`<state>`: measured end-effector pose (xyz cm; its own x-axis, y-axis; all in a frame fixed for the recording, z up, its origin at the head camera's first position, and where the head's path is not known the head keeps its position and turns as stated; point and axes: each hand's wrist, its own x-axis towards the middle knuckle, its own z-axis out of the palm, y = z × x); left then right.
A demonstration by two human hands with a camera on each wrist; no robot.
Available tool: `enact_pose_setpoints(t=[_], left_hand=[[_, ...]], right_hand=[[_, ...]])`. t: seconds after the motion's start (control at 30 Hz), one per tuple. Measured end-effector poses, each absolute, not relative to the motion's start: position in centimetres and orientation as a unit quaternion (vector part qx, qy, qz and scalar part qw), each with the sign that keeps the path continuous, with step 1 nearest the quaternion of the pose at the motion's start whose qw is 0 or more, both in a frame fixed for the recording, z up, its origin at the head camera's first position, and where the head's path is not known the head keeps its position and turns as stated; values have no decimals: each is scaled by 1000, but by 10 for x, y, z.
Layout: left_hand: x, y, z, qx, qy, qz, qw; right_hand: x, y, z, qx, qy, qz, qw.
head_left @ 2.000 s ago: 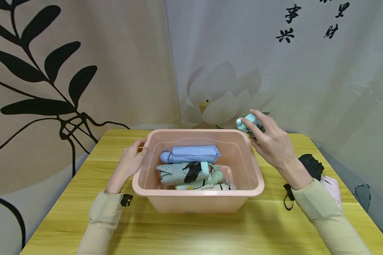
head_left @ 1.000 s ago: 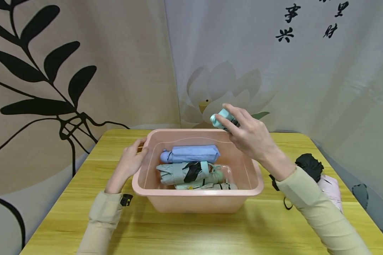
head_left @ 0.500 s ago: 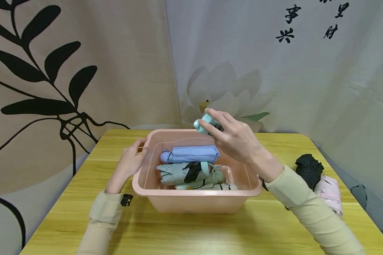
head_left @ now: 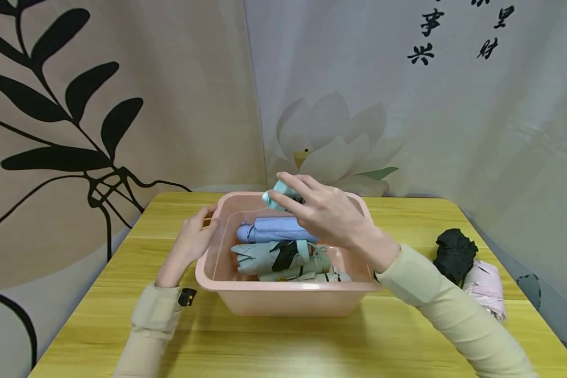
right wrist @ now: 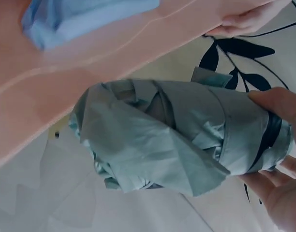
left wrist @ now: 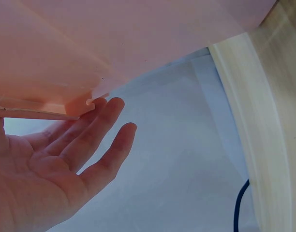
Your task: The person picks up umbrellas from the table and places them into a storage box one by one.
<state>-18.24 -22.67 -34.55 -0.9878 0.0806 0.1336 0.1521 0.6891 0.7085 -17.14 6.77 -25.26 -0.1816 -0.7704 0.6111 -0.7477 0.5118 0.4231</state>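
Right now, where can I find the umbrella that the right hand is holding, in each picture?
Head: the umbrella is at the picture's centre, partly hidden by the right hand.
Left wrist: it isn't in this picture.
Right wrist: it's big, stretching from the middle towards the right edge, where the hand grips one end.
Shared landmark: the pink tub, below centre in head, across the top in left wrist, upper left in right wrist.

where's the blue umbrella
In the head view, the blue umbrella lies inside the pink tub, beyond the grey umbrella, right end partly behind the right hand.
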Motion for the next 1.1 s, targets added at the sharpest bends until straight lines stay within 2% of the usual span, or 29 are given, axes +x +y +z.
enact_pose_setpoints(t=[0.63, 1.1], left_hand=[[-183, -227, -346, -60, -920, -385, 45], [-183, -227, -345, -60, -920, -385, 46]], right_hand=[[-172, 49, -281, 527, -777, -53, 339], [-181, 43, -287, 531, -804, -77, 258]])
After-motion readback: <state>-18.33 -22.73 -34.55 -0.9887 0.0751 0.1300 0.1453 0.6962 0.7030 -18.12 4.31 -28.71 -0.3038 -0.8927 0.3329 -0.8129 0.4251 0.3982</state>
